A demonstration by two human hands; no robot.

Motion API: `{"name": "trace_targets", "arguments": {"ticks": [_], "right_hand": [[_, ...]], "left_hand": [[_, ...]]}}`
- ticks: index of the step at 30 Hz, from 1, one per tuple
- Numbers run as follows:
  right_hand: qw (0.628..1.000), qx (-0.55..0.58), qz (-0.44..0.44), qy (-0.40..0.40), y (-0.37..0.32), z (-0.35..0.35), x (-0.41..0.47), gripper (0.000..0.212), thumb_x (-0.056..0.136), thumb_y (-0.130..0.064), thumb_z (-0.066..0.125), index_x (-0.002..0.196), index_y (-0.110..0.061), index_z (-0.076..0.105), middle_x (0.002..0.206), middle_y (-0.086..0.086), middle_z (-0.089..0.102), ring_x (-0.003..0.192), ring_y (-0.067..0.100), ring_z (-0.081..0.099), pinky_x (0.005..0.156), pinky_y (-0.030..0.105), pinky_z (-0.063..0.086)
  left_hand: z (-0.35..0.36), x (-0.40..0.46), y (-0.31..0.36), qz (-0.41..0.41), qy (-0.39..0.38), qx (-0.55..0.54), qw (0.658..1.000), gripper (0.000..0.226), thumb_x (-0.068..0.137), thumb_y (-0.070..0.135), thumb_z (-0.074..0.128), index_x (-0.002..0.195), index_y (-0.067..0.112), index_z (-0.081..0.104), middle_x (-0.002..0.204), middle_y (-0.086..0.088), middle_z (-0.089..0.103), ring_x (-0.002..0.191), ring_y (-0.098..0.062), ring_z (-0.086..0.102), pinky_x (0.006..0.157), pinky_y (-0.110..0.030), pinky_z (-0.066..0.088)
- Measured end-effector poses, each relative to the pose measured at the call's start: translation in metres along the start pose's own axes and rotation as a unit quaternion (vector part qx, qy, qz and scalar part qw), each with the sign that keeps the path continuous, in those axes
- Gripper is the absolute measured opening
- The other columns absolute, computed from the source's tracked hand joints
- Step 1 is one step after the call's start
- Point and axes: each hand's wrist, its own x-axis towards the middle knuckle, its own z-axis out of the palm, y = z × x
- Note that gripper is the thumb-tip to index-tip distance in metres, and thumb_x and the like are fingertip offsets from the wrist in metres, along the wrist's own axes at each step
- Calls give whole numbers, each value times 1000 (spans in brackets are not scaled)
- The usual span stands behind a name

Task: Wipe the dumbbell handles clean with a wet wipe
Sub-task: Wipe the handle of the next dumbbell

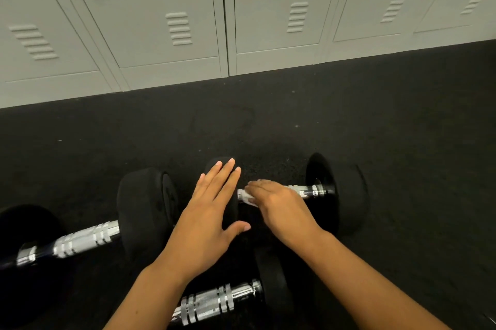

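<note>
Three black dumbbells with chrome handles lie on the dark floor. On the far one, my right hand (279, 203) curls over the chrome handle (314, 191) and holds a white wet wipe (245, 196) against it. My left hand (212, 211) lies flat with straight fingers on that dumbbell's left weight (233, 211). Its right weight (326, 190) stands clear. A second dumbbell (86, 239) lies to the left. The third dumbbell's handle (214, 301) shows under my left forearm.
A row of grey metal lockers (228, 21) runs along the back, meeting the black rubber floor (268, 120). Open floor stretches between the lockers and the dumbbells and off to the right.
</note>
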Motion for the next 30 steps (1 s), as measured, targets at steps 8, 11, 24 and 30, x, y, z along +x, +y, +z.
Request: {"name": "trace_targets", "arguments": {"ticks": [8,11,24,30], "right_hand": [[1000,-17,-18,0,-2,4,-1,28,76,-13,60,102,-6,69,106,12,69,97,30,65,78,43,55],[1000,-15,-5,24,1,2,0,30,71,-13,61,98,-6,71,102,11,70,94,29,67,71,46,57],[999,-38,-27,21,-9,13,-1,34,69,-10,60,101,-4,70,104,13,69,96,30,66,73,45,56],[998,-31,54,-22,2,-13,1,7,83,-12,61,86,-11,68,88,7,69,84,28,65,70,37,54]], "left_hand": [[-3,3,0,2,0,-4,1000,90,78,40,67,141,31,3,153,16,-2,137,3,-15,111,-18,-12],[-2,2,1,5,-2,3,1000,90,79,41,66,141,31,1,153,16,-4,137,3,-17,111,-19,-12],[0,0,1,0,1,0,1000,91,77,37,70,142,29,5,153,15,-1,138,1,-14,112,-20,-12],[0,0,2,0,10,-5,1000,91,78,38,69,142,31,3,152,18,-4,137,3,-16,111,-20,-12]]}}
